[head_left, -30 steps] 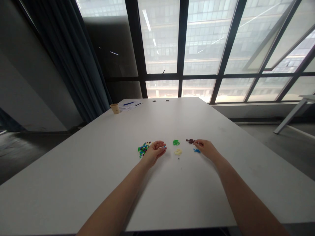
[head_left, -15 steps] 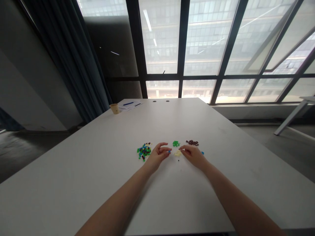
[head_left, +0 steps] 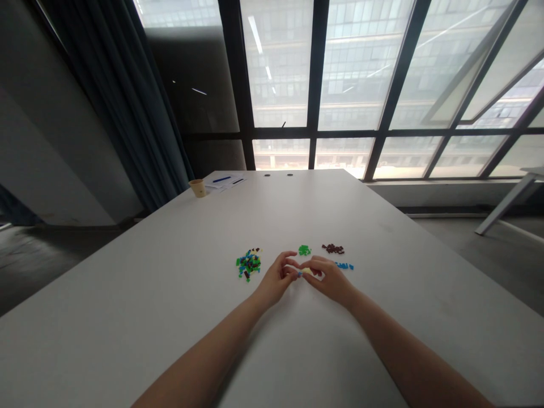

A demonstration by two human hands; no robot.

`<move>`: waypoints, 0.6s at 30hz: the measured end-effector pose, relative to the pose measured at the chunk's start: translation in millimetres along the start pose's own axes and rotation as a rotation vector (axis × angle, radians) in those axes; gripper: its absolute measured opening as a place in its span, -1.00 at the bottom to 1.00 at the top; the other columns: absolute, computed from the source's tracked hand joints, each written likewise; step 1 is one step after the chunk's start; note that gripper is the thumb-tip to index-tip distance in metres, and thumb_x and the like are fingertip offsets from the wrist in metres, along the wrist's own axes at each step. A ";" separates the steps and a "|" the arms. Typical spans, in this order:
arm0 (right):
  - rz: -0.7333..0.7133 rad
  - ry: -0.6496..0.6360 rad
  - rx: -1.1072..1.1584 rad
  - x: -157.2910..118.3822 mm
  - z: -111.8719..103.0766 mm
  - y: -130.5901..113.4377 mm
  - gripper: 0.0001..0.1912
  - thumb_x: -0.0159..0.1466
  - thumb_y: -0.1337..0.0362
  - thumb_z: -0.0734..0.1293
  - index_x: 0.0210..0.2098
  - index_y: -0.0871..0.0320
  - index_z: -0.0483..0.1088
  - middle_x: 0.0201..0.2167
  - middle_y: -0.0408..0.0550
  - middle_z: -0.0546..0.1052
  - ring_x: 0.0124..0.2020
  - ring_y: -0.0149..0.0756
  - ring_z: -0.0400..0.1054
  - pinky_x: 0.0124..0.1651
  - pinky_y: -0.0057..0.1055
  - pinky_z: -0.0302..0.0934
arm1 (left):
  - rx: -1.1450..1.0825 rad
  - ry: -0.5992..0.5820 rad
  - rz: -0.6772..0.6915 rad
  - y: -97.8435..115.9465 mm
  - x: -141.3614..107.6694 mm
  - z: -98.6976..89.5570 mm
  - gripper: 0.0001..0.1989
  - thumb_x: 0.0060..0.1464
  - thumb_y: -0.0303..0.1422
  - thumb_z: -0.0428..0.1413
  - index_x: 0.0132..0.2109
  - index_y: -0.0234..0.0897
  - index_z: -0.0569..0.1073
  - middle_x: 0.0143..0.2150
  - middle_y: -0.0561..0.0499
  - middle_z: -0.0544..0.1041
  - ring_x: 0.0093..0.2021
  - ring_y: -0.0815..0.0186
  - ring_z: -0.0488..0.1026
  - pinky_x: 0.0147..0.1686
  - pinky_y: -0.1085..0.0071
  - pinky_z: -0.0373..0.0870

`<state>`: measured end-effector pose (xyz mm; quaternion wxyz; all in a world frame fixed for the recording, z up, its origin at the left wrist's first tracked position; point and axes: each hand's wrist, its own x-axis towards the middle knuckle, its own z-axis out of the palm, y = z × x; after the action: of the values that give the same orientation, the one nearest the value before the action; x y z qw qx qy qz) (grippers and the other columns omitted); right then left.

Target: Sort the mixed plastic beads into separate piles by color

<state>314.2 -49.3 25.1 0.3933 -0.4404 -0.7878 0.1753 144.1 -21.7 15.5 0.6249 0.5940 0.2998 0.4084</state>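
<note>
A small blue toy brick (head_left: 300, 274) is between the fingertips of my left hand (head_left: 277, 276) and my right hand (head_left: 329, 277), just above the table. My left thumb and finger pinch it from the left. From the other side, my right thumb and forefinger close in on the same brick; their exact contact is too small to make out. Cream bricks (head_left: 306, 270) lie partly hidden behind my right fingers. Beyond that hand is a row of blue bricks (head_left: 345, 266), partly covered by it. Green bricks (head_left: 304, 250) and dark brown bricks (head_left: 334, 249) form separate little piles farther back.
To the left of my left hand lies a mixed pile of coloured bricks (head_left: 249, 263) on the white table (head_left: 178, 317). A paper cup (head_left: 198, 188) stands at the far left edge, beside papers (head_left: 225, 182) with a blue pen (head_left: 221, 179) on them.
My hands have come together: the left moved right and nearer with the blue brick, and the right moved left to meet it. More of the blue row now shows.
</note>
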 end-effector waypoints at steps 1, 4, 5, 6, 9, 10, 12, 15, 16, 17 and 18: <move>-0.010 -0.004 0.000 -0.3 0.2 0.4 -0.84 0.14 0.31 0.25 -0.30 0.12 0.44 -0.56 -0.18 0.28 -0.52 -0.46 0.15 -0.43 -0.50 0.06 | 0.008 -0.005 0.004 0.3 0.0 0.5 -0.57 -0.12 -0.31 0.17 -0.07 -0.20 0.24 -0.31 0.06 0.37 -0.37 0.44 0.35 -0.33 0.48 0.26; -0.026 -0.015 0.003 -1.0 0.6 1.6 -0.86 0.14 0.33 0.25 -0.34 0.12 0.44 -0.57 -0.18 0.27 -0.52 -0.46 0.15 -0.43 -0.51 0.06 | 0.033 -0.015 0.010 1.0 -0.1 1.1 -0.57 -0.10 -0.30 0.15 -0.06 -0.21 0.22 -0.30 0.05 0.36 -0.37 0.44 0.34 -0.35 0.48 0.25; -0.027 -0.020 0.005 -1.1 0.9 1.6 -0.87 0.14 0.33 0.25 -0.35 0.12 0.44 -0.56 -0.18 0.27 -0.52 -0.47 0.15 -0.43 -0.51 0.06 | 0.040 -0.016 0.011 1.1 -0.2 0.9 -0.57 -0.09 -0.30 0.15 -0.06 -0.21 0.21 -0.30 0.05 0.36 -0.37 0.44 0.34 -0.35 0.48 0.25; -0.026 -0.025 0.005 -1.2 1.4 1.3 -0.87 0.14 0.34 0.25 -0.35 0.13 0.44 -0.56 -0.18 0.28 -0.51 -0.47 0.15 -0.42 -0.51 0.06 | 0.047 -0.017 0.012 1.0 -0.3 0.6 -0.57 -0.09 -0.30 0.15 -0.05 -0.21 0.21 -0.29 0.04 0.36 -0.37 0.44 0.34 -0.35 0.48 0.25; -0.019 -0.040 -0.002 -0.4 3.4 -0.9 -0.88 0.14 0.34 0.25 -0.37 0.13 0.44 -0.56 -0.18 0.28 -0.51 -0.46 0.16 -0.42 -0.52 0.07 | 0.075 -0.018 0.022 -0.2 -0.7 -0.9 -0.58 -0.07 -0.31 0.13 -0.04 -0.21 0.20 -0.29 0.03 0.36 -0.35 0.43 0.35 -0.34 0.47 0.25; -0.015 -0.041 -0.006 0.3 3.2 -1.5 -0.88 0.14 0.34 0.25 -0.38 0.13 0.44 -0.56 -0.17 0.28 -0.51 -0.46 0.16 -0.42 -0.52 0.07 | 0.085 -0.016 0.024 -0.7 -0.7 -1.5 -0.59 -0.06 -0.32 0.12 -0.04 -0.22 0.20 -0.29 0.03 0.36 -0.35 0.43 0.35 -0.33 0.47 0.25; -0.004 -0.041 -0.017 2.1 -1.4 -0.5 -0.87 0.14 0.34 0.25 -0.38 0.13 0.44 -0.55 -0.17 0.30 -0.51 -0.46 0.16 -0.42 -0.52 0.07 | 0.102 -0.004 0.021 -1.7 -0.1 -3.1 -0.61 -0.05 -0.33 0.10 -0.04 -0.22 0.20 -0.28 0.03 0.36 -0.36 0.44 0.35 -0.32 0.46 0.26; 0.054 -0.007 -0.087 3.4 -23.8 11.9 -0.87 0.13 0.30 0.25 -0.38 0.14 0.45 -0.55 -0.15 0.33 -0.50 -0.45 0.17 -0.40 -0.51 0.08 | 0.136 0.040 0.011 -2.8 1.5 -6.0 -0.64 -0.03 -0.35 0.07 -0.06 -0.23 0.21 -0.27 0.02 0.35 -0.38 0.45 0.35 -0.31 0.44 0.28; 0.100 0.029 -0.137 2.6 -35.0 19.5 -0.85 0.13 0.29 0.25 -0.38 0.15 0.45 -0.55 -0.15 0.32 -0.51 -0.44 0.17 -0.39 -0.50 0.09 | 0.152 0.055 0.008 -3.1 2.1 -7.0 -0.66 -0.03 -0.36 0.06 -0.06 -0.23 0.21 -0.27 0.02 0.35 -0.38 0.44 0.35 -0.32 0.44 0.28; 0.158 0.077 -0.186 0.9 -46.9 28.5 -0.84 0.13 0.28 0.24 -0.38 0.16 0.45 -0.54 -0.14 0.34 -0.51 -0.44 0.18 -0.38 -0.49 0.09 | 0.168 0.070 0.007 -3.2 2.6 -7.9 -0.67 -0.02 -0.36 0.05 -0.07 -0.23 0.22 -0.27 0.02 0.35 -0.39 0.44 0.35 -0.32 0.44 0.28; 0.232 0.127 -0.239 -1.6 -58.8 38.4 -0.83 0.12 0.27 0.24 -0.38 0.17 0.45 -0.53 -0.13 0.35 -0.50 -0.43 0.19 -0.37 -0.49 0.09 | 0.184 0.080 0.004 -3.2 2.9 -8.7 -0.68 -0.02 -0.37 0.04 -0.07 -0.24 0.22 -0.27 0.02 0.36 -0.38 0.44 0.35 -0.33 0.44 0.28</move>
<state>381.5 -33.6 37.4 0.3643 -0.5820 -0.7206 0.0962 138.6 -14.7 11.7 0.5543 0.6327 0.3596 0.4039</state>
